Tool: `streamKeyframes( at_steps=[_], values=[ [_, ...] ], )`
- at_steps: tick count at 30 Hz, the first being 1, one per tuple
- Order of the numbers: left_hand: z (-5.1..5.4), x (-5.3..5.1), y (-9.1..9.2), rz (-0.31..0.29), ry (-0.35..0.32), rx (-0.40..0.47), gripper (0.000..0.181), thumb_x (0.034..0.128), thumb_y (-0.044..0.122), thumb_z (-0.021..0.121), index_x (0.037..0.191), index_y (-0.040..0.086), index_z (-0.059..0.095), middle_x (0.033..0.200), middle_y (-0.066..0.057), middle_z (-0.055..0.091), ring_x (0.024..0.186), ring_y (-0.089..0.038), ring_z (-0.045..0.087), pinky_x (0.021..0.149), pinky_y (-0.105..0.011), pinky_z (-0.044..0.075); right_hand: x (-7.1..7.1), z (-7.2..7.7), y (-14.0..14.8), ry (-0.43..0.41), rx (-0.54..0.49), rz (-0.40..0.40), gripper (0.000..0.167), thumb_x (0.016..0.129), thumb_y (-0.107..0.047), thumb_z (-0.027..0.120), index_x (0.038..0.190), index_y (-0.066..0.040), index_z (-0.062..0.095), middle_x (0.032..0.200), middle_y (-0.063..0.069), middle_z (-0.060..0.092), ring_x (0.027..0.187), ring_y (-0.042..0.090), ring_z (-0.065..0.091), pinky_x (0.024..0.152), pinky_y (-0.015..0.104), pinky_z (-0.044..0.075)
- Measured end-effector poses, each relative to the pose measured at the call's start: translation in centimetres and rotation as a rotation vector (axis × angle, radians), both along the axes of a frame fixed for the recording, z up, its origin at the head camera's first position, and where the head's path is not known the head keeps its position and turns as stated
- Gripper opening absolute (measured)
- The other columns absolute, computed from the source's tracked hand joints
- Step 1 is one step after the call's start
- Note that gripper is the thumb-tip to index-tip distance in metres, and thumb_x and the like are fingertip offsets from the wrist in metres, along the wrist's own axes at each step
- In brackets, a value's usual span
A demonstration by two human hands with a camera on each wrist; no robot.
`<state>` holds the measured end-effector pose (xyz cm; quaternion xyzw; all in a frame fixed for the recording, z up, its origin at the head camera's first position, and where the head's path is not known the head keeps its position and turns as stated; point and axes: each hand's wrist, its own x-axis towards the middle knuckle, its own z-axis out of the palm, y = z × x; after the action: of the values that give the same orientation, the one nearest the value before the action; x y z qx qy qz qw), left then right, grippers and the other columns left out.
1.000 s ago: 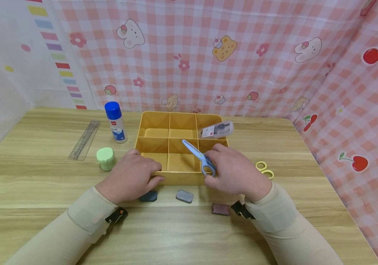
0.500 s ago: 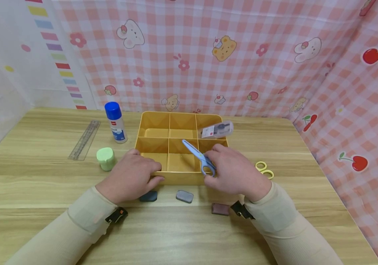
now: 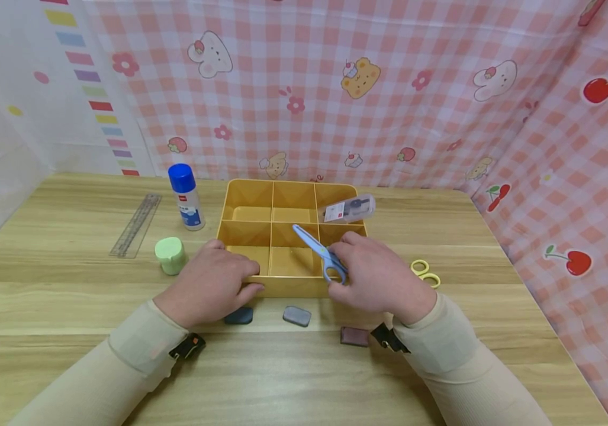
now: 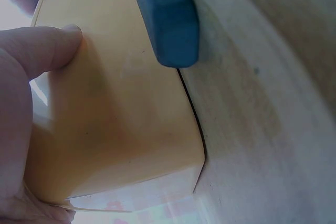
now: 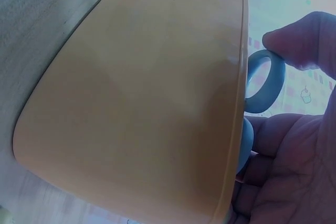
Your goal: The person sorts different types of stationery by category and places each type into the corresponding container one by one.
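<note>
A yellow box with six compartments (image 3: 288, 287) stands mid-table. My left hand (image 3: 210, 284) grips its front left corner, the thumb against the outer front wall and the fingers over the rim. My right hand (image 3: 378, 272) holds light blue scissors (image 3: 311, 239) by the handle over the front right compartment, the tip pointing up and left above the front middle one. In the right wrist view a scissors loop (image 5: 273, 87) shows past the rim, with the thumb touching it. A clear case with a dark item inside (image 3: 348, 208) leans out of the back right compartment.
Small dark blue (image 3: 238, 316), grey (image 3: 297, 316) and reddish blocks (image 3: 354, 336) lie before the box. Yellow scissor handles (image 3: 424, 275) show beyond my right wrist. To the left are a green lidded container (image 3: 170, 255), a blue-capped bottle (image 3: 186, 198) and a clear ruler (image 3: 135, 226).
</note>
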<state>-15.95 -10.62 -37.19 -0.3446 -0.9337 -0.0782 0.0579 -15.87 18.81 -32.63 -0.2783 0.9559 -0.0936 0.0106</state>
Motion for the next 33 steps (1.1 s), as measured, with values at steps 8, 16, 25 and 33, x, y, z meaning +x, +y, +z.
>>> streamKeyframes(
  at_steps=[8,16,25,33],
  values=[
    [0.0,0.0,0.0,-0.002,0.005,-0.004,0.034,0.0993,0.044,0.071,0.074,0.026,0.055,0.061,0.016,0.05,0.057,-0.006,0.044,0.076,-0.037,0.029,-0.01,-0.02,-0.01,-0.006,0.001,-0.003,0.028,0.079,-0.027,0.07,0.102,-0.011,0.067,0.088,-0.001,0.054,0.079,0.016,0.05,0.071,0.032,0.043],
    [-0.03,-0.01,0.04,-0.002,0.009,0.003,0.035,0.0991,0.043,0.071,0.073,0.027,0.054,0.061,0.016,0.049,0.058,-0.005,0.045,0.076,-0.037,0.029,-0.02,-0.07,0.02,-0.003,-0.001,-0.002,0.029,0.079,-0.026,0.07,0.102,-0.011,0.067,0.088,-0.001,0.054,0.078,0.016,0.049,0.07,0.032,0.042],
    [-0.07,0.03,0.06,-0.002,0.017,0.007,0.036,0.0986,0.043,0.072,0.073,0.027,0.054,0.06,0.017,0.049,0.058,-0.005,0.045,0.075,-0.036,0.029,-0.03,-0.05,0.06,-0.007,0.001,-0.002,0.029,0.079,-0.027,0.07,0.102,-0.01,0.067,0.088,-0.001,0.054,0.078,0.016,0.049,0.07,0.032,0.042],
    [-0.01,0.05,0.07,0.002,0.01,0.003,0.035,0.0988,0.044,0.071,0.073,0.026,0.054,0.061,0.016,0.05,0.058,-0.006,0.045,0.075,-0.037,0.029,0.01,-0.04,-0.02,-0.011,0.007,-0.004,0.03,0.08,-0.027,0.07,0.104,-0.01,0.067,0.089,-0.001,0.054,0.079,0.016,0.05,0.07,0.032,0.042]
  ],
)
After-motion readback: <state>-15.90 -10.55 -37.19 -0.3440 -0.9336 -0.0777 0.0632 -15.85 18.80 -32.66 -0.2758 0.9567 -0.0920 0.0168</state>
